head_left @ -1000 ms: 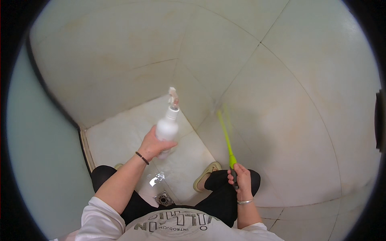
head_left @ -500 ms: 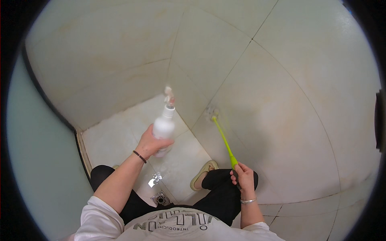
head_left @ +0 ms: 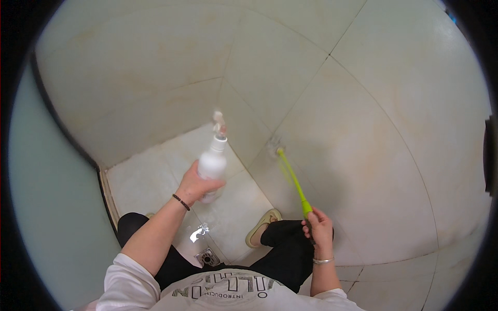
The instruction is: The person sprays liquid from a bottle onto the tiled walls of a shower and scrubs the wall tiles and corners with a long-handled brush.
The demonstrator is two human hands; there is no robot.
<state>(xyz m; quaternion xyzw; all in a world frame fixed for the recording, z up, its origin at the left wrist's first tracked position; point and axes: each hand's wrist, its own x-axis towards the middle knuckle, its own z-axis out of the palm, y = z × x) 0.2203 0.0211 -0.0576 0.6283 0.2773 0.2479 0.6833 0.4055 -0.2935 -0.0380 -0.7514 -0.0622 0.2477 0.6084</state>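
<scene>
Gripping a white spray bottle point(head_left: 212, 165), the left hand point(head_left: 196, 185) is curled round its lower body, fingers wrapped on the side away from the cam, thumb side near. Bottle is held up over the floor point(head_left: 150, 181), nozzle end tilted up and away toward the corner where two tiled walls meet; the nozzle is blurred, so its shape is unclear. A thin dark bracelet point(head_left: 181, 202) sits on the left wrist.

The right hand point(head_left: 319, 230) is closed round the near end of a lime-green brush handle point(head_left: 293, 180). Handle runs up and to the left from the fist; its far end, w/ a pale blurred head point(head_left: 274, 146), sits against the right-side wall tile point(head_left: 363, 155), just beside the corner seam, low down near the floor edge. A silver bangle point(head_left: 322, 260) is on the right wrist. Both hands are well apart, bottle to the left of the brush.

Below: person's dark trousers point(head_left: 290, 249) and a beige sandal point(head_left: 262, 228) on the floor near the wall base. A small square metal drain point(head_left: 207, 256) lies in the floor by the near edge, w/ a shiny wet patch point(head_left: 198, 233) just beyond it. White top w/ dark print point(head_left: 233, 293) fills the lower edge. Left-side wall tile point(head_left: 135, 78) looks stained in faint tan streaks. Pale green panel point(head_left: 46, 207) stands at the floor's left edge.
</scene>
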